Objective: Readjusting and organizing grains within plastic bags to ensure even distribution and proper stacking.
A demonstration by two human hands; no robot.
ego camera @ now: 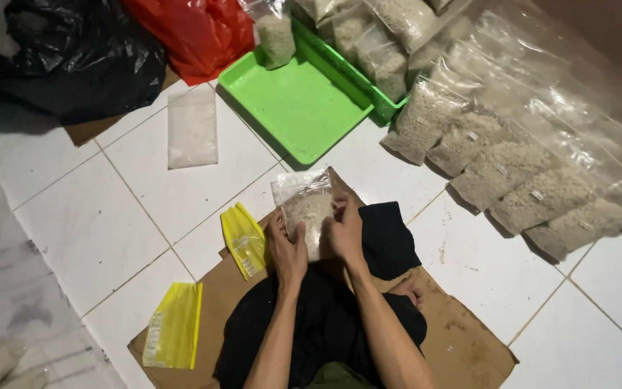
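Gripping clear grain bag (309, 209) w/ both hands: left hand (287, 248), right hand (345, 230); green tray (304, 108) edge just beyond, bare tiles left.

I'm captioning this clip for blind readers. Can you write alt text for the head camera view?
Both hands, left hand and right hand, hold a clear bag of pale grain over a cardboard sheet on a white tiled floor. Filled bags line the right, a green tray lies ahead, and yellow packets lie to the left.
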